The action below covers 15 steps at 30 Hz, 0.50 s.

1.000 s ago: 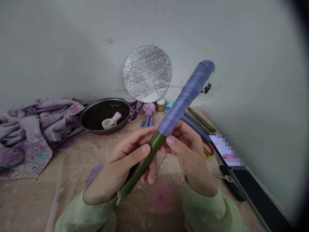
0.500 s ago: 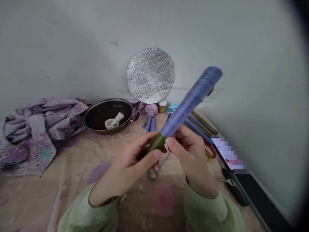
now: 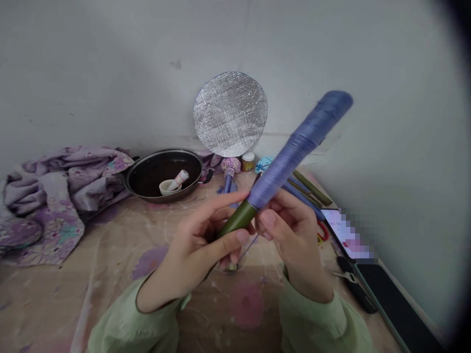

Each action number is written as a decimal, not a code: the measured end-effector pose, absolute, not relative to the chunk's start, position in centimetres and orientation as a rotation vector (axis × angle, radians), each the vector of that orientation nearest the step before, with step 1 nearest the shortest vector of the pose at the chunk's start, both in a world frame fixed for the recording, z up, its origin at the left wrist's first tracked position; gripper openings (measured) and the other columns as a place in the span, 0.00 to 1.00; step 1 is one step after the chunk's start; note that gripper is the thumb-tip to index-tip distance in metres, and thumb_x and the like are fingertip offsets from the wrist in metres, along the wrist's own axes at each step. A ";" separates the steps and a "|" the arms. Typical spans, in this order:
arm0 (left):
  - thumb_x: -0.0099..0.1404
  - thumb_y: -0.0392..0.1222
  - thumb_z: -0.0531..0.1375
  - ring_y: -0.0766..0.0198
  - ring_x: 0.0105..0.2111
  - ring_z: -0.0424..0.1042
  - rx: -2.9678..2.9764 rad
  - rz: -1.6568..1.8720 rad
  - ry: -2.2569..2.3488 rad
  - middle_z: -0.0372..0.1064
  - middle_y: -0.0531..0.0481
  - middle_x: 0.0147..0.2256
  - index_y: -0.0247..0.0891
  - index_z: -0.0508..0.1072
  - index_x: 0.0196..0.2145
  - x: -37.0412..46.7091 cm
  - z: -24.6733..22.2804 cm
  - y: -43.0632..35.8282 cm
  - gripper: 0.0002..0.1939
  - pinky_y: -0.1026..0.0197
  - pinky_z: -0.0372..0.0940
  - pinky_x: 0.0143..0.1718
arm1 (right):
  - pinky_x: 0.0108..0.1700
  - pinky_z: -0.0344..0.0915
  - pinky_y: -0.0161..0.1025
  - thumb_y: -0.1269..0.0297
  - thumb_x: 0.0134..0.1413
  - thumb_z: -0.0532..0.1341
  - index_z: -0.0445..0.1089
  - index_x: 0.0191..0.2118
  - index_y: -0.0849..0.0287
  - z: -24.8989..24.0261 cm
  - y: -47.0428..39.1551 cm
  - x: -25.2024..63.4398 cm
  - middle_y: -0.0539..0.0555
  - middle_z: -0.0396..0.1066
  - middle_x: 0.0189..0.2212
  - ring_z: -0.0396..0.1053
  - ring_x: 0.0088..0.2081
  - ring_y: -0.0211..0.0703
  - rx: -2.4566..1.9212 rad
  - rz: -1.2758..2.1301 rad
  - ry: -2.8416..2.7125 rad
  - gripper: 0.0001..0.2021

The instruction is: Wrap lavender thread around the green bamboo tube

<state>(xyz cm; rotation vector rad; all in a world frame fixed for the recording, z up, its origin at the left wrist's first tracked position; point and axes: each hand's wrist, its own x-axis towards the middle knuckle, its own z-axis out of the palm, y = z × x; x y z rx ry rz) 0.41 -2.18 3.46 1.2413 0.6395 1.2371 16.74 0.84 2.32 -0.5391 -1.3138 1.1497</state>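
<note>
A green stick [image 3: 238, 219], its upper length wrapped closely in purple-blue thread [image 3: 281, 169], slants up to the right in front of me. My left hand [image 3: 195, 240] is closed around the bare green lower part, with the index finger lying along the edge of the wrapping. At that same edge, the fingers of my right hand [image 3: 290, 233] are pinched together on the thread. A loose strand of thread [image 3: 248, 246] runs taut below the stick, between the two hands. Beneath my left fingertips, the end of a small object [image 3: 231, 267] shows; most of it is hidden.
On the left are crumpled floral cloth [image 3: 55, 196] and a black pan [image 3: 143, 195] holding a white cup [image 3: 167, 190]. A silver disc [image 3: 230, 113] stands against the wall. To the right lie green sticks [image 3: 314, 189], red-handled scissors [image 3: 324, 230], a phone [image 3: 336, 225] and a key [image 3: 348, 277].
The wrapped stick has shifted up and right, showing more bare green. My left index finger has straightened along the wrapping's edge, and my right fingers have moved slightly right.
</note>
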 end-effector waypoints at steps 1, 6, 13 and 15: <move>0.67 0.34 0.66 0.75 0.23 0.70 1.210 1.221 0.609 0.76 0.54 0.35 0.54 0.76 0.55 0.3 3.5 -2.2 0.21 0.76 0.64 0.21 | 0.23 0.67 0.24 0.63 0.60 0.69 0.79 0.40 0.54 2.3 0.9 16.7 0.45 0.75 0.22 0.70 0.21 0.30 -0.513 1.140 -1.307 0.04; 0.68 0.34 0.65 0.77 0.23 0.71 1.160 1.235 0.561 0.77 0.54 0.36 0.54 0.76 0.54 -0.1 3.6 -2.1 0.20 0.78 0.63 0.21 | 0.29 0.71 0.26 0.70 0.59 0.68 0.80 0.35 0.54 2.5 0.6 16.8 0.47 0.78 0.25 0.75 0.27 0.32 -0.491 1.096 -1.356 0.04; 0.67 0.33 0.66 0.76 0.24 0.71 1.225 1.338 0.674 0.76 0.55 0.35 0.55 0.77 0.53 0.2 3.2 -1.7 0.21 0.76 0.66 0.23 | 0.25 0.65 0.25 0.71 0.60 0.68 0.79 0.33 0.55 2.2 0.6 16.9 0.44 0.73 0.22 0.67 0.23 0.29 -0.546 1.043 -1.272 0.05; 0.66 0.34 0.67 0.75 0.25 0.71 1.252 1.373 0.723 0.76 0.55 0.35 0.55 0.77 0.53 0.4 3.1 -1.7 0.21 0.75 0.68 0.24 | 0.25 0.64 0.26 0.70 0.59 0.68 0.79 0.33 0.55 2.0 0.7 16.9 0.44 0.70 0.21 0.64 0.22 0.29 -0.562 1.035 -1.250 0.04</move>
